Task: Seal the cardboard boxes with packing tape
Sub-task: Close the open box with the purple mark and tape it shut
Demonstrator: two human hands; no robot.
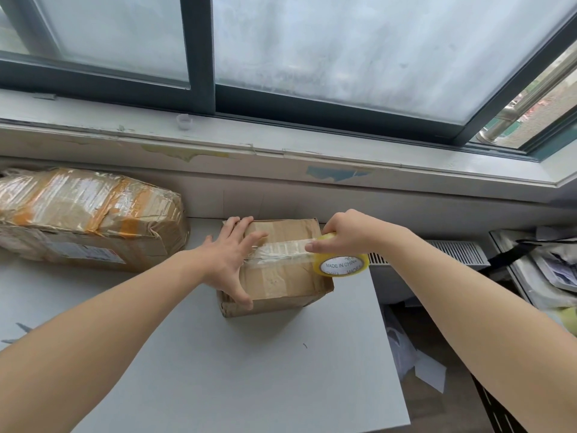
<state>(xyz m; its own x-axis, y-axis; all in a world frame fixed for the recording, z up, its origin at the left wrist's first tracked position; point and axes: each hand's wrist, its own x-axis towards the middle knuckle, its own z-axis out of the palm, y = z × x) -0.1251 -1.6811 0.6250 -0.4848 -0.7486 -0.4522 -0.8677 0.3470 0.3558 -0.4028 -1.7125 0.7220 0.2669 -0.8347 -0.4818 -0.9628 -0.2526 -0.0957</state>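
Observation:
A small brown cardboard box (281,279) stands on the grey table (218,370) near its far right corner. My left hand (231,257) lies flat with spread fingers on the box's left end, the thumb reaching down its front face. A strip of clear tape (281,250) runs across the box top from under my left fingers to the roll. My right hand (343,234) grips the yellowish tape roll (342,264) at the box's right edge, index finger stretched along the tape.
A larger box (87,217) wrapped in clear and orange tape lies at the table's far left. A window sill (281,145) with a small white cap (184,121) runs behind. Right of the table are a radiator grille (452,251), papers and clutter (549,270).

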